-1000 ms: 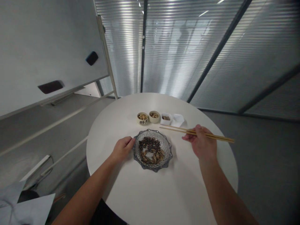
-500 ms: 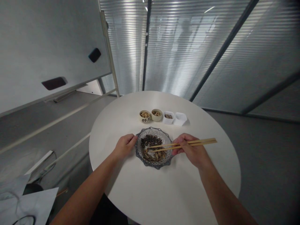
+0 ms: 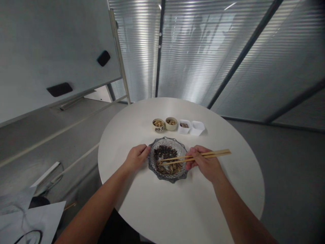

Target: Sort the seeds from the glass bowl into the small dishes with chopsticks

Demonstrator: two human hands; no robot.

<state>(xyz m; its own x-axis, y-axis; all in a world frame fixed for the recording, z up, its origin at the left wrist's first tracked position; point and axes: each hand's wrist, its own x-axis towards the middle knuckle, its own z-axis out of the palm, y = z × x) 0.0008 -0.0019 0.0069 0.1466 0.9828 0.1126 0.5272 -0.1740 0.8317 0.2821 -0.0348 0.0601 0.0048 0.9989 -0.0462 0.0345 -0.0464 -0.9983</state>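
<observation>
A scalloped glass bowl (image 3: 167, 177) stands on the round white table. Dark, glossy seeds (image 3: 166, 151) lie at its far side, with striped sunflower seeds (image 3: 173, 168) at the near side. My left hand (image 3: 137, 157) is closed on the bowl's left rim, thumb on top. In my right hand (image 3: 203, 162), at the bowl's right edge, is a pair of wooden chopsticks (image 3: 215, 153). Their tips are slightly apart, low over the seeds on the left side of the bowl. Whether a seed sits between the tips is too small to tell.
Behind the bowl stand, in a row, two round cups (image 3: 158, 125) with nut-like pieces, a white tub (image 3: 184, 127) with brownish bits and another white tub (image 3: 197, 128). A whiteboard (image 3: 76, 40) on a frame stands left of the table (image 3: 177, 210). Ribbed glass panels rise behind.
The chopsticks and my right hand have shifted slightly left relative to the bowl, their tips now further left among the seeds. My left hand stays on the rim. The whole view has shifted slightly.
</observation>
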